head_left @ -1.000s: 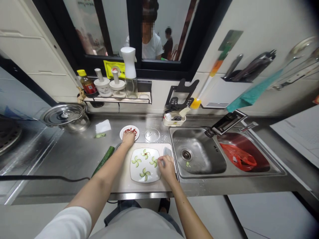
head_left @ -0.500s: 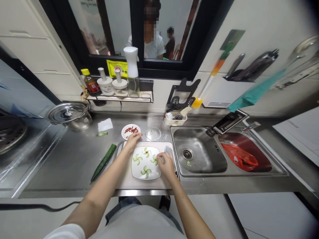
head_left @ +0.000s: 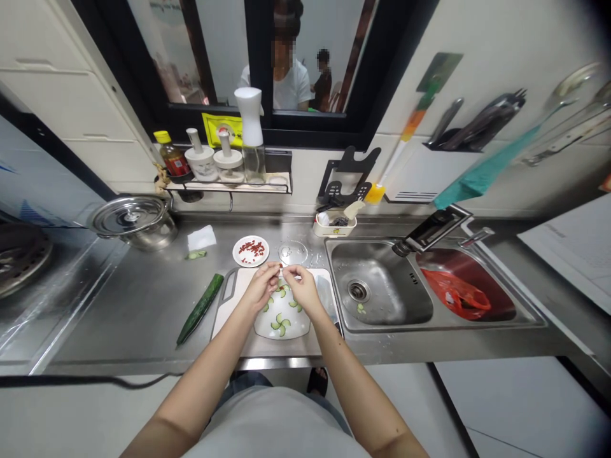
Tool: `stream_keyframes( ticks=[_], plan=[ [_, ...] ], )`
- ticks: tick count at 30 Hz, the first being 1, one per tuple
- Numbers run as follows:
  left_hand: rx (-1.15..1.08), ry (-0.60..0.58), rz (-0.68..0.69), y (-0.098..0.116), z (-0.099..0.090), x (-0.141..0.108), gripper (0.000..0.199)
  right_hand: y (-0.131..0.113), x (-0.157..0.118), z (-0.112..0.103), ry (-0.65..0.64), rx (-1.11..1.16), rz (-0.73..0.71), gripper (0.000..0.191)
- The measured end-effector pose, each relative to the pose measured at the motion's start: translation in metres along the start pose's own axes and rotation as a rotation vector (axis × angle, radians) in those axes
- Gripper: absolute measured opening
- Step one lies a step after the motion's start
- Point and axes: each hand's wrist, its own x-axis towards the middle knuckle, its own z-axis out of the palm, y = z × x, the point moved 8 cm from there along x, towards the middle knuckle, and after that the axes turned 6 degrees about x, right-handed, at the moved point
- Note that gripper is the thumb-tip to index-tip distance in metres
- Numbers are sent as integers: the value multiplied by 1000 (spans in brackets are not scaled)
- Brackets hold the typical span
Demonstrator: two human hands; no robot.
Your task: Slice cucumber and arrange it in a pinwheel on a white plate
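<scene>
Over the far part of a white plate (head_left: 265, 326), my left hand (head_left: 261, 286) pinches a small red piece (head_left: 280, 266). My right hand (head_left: 301, 287) is right beside it, its fingers pressed together near the same piece; whether it grips anything is too small to tell. Green cucumber slices (head_left: 280, 324) lie on the plate in pinwheel shapes, partly hidden by my hands. Under the plate is a white cutting board (head_left: 229, 305). A small white dish (head_left: 237, 253) of red pieces (head_left: 252, 249) stands just beyond the board.
A whole cucumber (head_left: 200, 308) lies left of the board. The sink (head_left: 382, 312) is at the right, with a red bag (head_left: 458, 296) in its second basin. A lidded pot (head_left: 136, 222) stands back left. Beyond the window, a person (head_left: 291, 83) is visible.
My left hand has moved from the small dish to the right, over the plate's far edge. My right hand has moved up and left from the plate's right side to meet it.
</scene>
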Motion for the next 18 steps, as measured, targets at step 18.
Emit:
stream_keyframes(
  ticks=[18],
  plan=[
    [8, 13, 32, -5, 6, -14, 36, -2, -2, -8, 66, -91, -35, 17]
  ],
)
